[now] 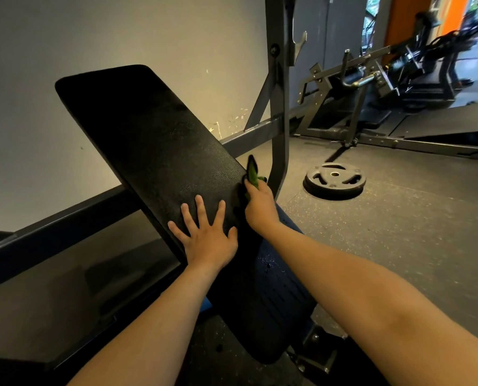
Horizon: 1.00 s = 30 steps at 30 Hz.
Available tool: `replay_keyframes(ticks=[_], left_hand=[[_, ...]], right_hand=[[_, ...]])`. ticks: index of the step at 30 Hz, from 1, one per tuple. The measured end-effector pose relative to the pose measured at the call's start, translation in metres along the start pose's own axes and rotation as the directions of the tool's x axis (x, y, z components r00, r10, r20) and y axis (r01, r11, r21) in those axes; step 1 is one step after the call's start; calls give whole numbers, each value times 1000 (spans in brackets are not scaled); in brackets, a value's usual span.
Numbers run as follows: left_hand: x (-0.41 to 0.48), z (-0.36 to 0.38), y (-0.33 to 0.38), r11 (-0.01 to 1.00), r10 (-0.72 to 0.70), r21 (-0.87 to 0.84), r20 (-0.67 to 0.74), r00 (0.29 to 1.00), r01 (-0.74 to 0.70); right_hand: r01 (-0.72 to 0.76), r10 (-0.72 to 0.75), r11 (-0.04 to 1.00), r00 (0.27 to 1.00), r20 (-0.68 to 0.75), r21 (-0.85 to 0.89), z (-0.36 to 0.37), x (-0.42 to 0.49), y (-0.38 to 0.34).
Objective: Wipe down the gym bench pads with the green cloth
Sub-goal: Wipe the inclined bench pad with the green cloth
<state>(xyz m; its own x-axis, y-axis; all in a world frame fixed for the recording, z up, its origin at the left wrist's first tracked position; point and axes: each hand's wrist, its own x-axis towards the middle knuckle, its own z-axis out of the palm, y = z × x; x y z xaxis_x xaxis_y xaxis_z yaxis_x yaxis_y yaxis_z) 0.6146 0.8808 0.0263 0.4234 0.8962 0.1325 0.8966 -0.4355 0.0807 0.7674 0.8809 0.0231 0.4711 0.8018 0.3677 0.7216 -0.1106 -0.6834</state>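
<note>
A long black back pad (148, 135) slopes up toward the wall. Below it sits the dark seat pad (271, 307), partly covered by my right forearm. My left hand (207, 232) lies flat on the lower end of the back pad with its fingers spread. My right hand (260, 203) grips the green cloth (252, 174) against the right edge of the back pad. Most of the cloth is bunched in the fist, and only a folded tip sticks up.
A grey upright post (279, 107) of the bench rack stands just right of the cloth. A black weight plate (334, 179) lies on the rubber floor beyond it. Another machine (371, 87) stands at the back right. A dark frame bar (65, 221) runs along the wall at left.
</note>
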Motion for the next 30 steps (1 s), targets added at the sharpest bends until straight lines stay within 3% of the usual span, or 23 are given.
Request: replay_keyframes(ticks=[4, 9, 13, 16, 19, 22, 25, 27, 30], left_hand=[[0, 1, -1, 1000, 0, -2, -17, 1000, 0], [-2, -2, -2, 999, 16, -31, -7, 1000, -17], [-5, -1, -4, 998, 42, -40, -14, 999, -42], [-6, -2, -7, 995, 76, -69, -19, 997, -77], [-6, -5, -12, 988, 103, -111, -15, 995, -104], [-5, -9, -16, 976, 83, -198, -38, 996, -89], [-10, -9, -22, 971, 101, -209, -62, 993, -112], [-12, -8, -26, 969, 126, -203, -78, 989, -140], [-15, -9, -29, 969, 148, -191, -77, 986, -160]], right_hand=[[72, -76, 993, 996, -44, -95, 3, -8, 17], [-210, 207, 978, 970, -130, -6, -9, -43, 51], [-267, 269, 963, 951, -154, 29, -4, -56, 40], [-144, 147, 989, 981, -125, 28, 7, -65, 24], [93, -93, 996, 994, -59, 0, 19, -72, 3], [329, -329, 944, 944, 38, 17, 29, -79, -17], [404, -399, 913, 913, 87, -60, 27, -73, -11], [316, -311, 938, 949, 57, -141, 20, -65, 1], [-18, 10, 995, 996, -84, -96, 10, -55, 10]])
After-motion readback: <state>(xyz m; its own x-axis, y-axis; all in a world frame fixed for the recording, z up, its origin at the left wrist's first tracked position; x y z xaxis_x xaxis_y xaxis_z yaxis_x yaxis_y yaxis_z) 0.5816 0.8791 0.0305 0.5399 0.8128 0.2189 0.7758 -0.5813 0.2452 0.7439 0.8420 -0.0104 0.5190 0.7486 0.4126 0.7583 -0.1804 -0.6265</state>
